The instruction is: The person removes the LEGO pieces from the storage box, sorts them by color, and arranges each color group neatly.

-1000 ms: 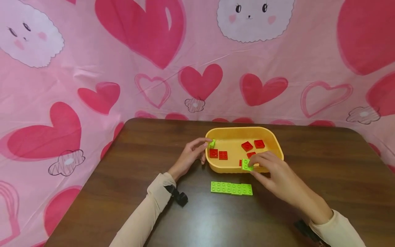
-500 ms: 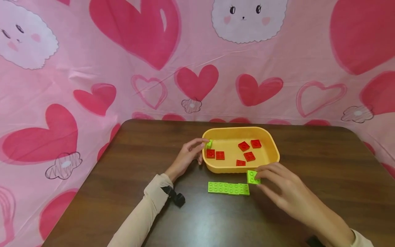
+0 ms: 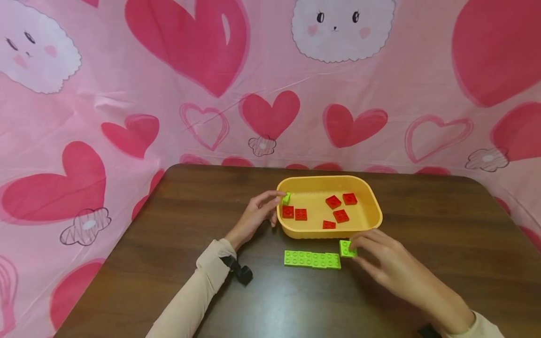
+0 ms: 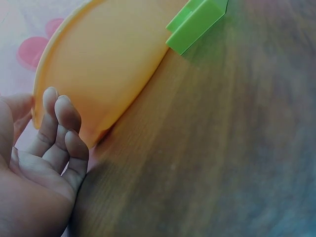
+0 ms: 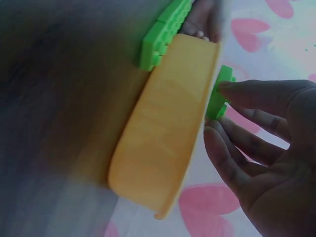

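My right hand [image 3: 393, 263] pinches a square green toy brick [image 3: 347, 249] between thumb and fingers, just right of a row of green bricks [image 3: 312, 259] on the table. In the right wrist view the pinched brick [image 5: 217, 96] appears past the tub's rim. Behind the row stands a yellow tub [image 3: 329, 233]. At its left end my left hand [image 3: 253, 218] holds the rim, index finger over the edge, other fingers against the outer wall [image 4: 106, 74]. Inside the tub lie several red bricks [image 3: 333, 202], plus a green brick [image 3: 287, 199] near the left hand.
The dark wooden table [image 3: 203, 197] extends around the tub, its far edge meeting a pink cloth [image 3: 169, 84] printed with hearts. A small black device [image 3: 243, 274] is strapped to the left wrist.
My right hand has brought the green brick from over the tub's front edge toward me, down beside the row's right end. The left hand stays at the rim.
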`<state>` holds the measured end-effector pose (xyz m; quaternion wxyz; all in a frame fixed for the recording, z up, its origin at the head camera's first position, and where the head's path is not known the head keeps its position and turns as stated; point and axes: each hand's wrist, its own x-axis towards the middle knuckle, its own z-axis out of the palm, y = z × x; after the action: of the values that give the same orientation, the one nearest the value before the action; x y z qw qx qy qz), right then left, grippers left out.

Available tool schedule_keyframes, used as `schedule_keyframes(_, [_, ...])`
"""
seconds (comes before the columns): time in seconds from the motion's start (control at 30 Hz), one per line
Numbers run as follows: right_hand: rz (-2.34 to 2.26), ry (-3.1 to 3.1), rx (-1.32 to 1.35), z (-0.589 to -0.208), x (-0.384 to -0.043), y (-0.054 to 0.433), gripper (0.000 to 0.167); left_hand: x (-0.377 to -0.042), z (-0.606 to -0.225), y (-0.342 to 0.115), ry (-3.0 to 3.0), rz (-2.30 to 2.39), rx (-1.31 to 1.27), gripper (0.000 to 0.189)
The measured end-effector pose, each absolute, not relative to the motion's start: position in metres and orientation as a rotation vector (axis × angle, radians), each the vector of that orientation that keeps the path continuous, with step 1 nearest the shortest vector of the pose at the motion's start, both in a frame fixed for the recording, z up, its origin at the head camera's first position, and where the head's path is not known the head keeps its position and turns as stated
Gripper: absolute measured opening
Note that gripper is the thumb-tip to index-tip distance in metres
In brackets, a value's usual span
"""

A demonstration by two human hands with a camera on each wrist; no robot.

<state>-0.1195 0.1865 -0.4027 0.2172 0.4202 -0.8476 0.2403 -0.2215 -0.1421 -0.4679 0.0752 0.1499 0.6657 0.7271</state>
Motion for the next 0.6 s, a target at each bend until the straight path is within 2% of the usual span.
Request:
schedule_keyframes(0.03, [0.664,-2.374,1.166,-0.405,-0.12,0.188,0.015,-0.221,-0.468,-0.142,1.998,2.178,0.447,0.033])
schedule_keyframes(0.07, [0.66,-2.402,1.166,-0.408,-0.121,0.188,0.014,-0.221,-0.468,-0.142,1.998,2.175,0.444,0.033])
schedule_keyframes(0.17, [0.657,-2.492,1.163,-0.414,-0.123,0.189,0.037,-0.221,-0.469,-0.142,2.001,2.166,0.448,0.033])
schedule_keyframes(0.6, [0.702,-2.708,1.182,-0.428,-0.131,0.192,0.034,-0.222,-0.465,-0.142,2.026,2.162,0.47,0.032])
